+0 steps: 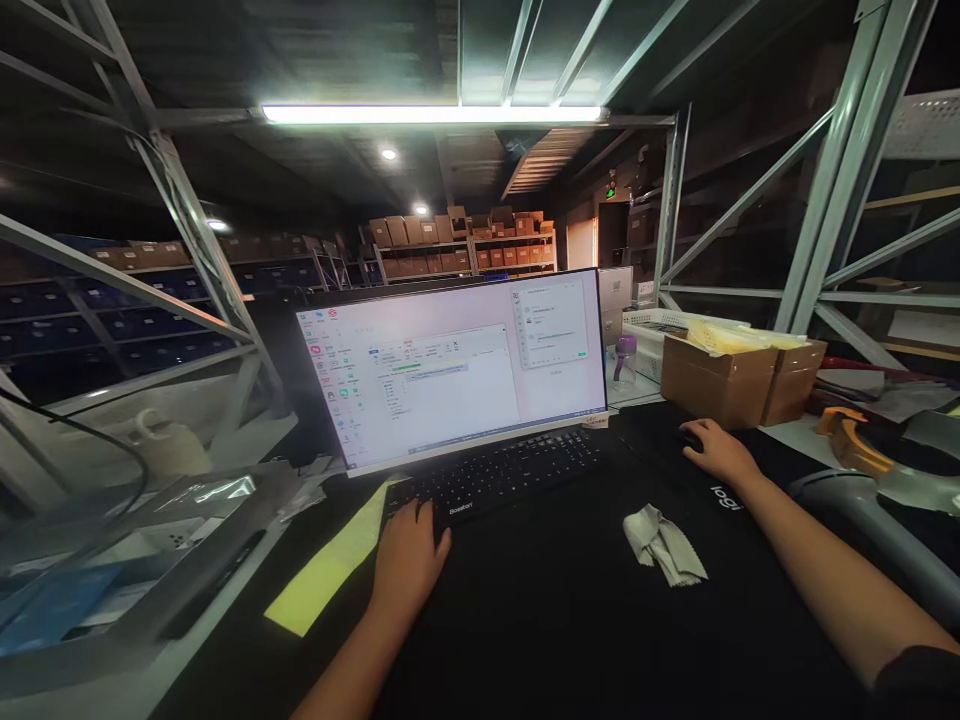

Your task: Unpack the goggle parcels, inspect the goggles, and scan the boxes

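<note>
My left hand (409,555) rests at the left end of a black keyboard (510,470), fingers apart over the keys and thumb out to the side, holding nothing. On the right, my right hand (721,455) curls over a dark computer mouse (687,438), mostly hidden under the fingers. Behind the keyboard stands a lit monitor (450,380) with several windows open and icons along its left side. A yellow paper strip (326,580) lies left of my left hand. Between my forearms, a crumpled grey cloth (664,545) sits on the black desk mat (540,610).
Right of the monitor are a bottle with a purple top (625,355), a white basket (652,330) and cardboard boxes (720,385). An orange-and-grey device (855,440) stands at far right. A clear-covered tray (187,520) is at left. Metal shelf posts (847,170) frame the desk.
</note>
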Demonstrator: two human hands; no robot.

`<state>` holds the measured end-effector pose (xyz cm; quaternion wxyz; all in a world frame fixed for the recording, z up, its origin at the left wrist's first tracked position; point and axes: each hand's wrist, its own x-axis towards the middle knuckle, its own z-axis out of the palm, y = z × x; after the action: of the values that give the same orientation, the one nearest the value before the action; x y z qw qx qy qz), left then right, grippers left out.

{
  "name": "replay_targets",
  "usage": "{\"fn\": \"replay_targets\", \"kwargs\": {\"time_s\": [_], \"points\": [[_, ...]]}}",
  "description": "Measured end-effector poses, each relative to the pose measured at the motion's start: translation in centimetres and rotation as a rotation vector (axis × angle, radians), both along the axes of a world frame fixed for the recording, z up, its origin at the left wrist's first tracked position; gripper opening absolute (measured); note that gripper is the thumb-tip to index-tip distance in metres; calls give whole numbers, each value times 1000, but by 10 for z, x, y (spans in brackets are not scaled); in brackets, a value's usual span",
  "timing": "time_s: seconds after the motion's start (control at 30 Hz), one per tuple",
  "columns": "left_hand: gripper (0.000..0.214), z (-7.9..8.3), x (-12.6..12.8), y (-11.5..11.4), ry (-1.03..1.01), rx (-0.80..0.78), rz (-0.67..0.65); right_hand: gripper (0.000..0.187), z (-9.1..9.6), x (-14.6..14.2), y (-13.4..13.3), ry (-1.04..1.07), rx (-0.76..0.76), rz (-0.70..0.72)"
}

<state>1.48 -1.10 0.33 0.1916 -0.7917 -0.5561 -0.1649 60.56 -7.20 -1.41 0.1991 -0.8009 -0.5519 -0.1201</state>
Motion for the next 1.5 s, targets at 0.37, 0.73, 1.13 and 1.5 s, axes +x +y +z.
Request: {"fn": "replay_targets", "kwargs": {"time_s": [0.37,0.73,1.13,1.5], "points": [[46,0,0,0,-10,2,-2,40,-3,1,-1,-20,19,-1],[47,2,0,0,-3,-13,-1,41,-1,1,-1,-13,5,9],[48,4,1,-1,14,-28,8,41,3,-1,-3,16,-3,8],[45,3,0,1,27,-16,6,43,5,-5,-5,2,-13,9]]}}
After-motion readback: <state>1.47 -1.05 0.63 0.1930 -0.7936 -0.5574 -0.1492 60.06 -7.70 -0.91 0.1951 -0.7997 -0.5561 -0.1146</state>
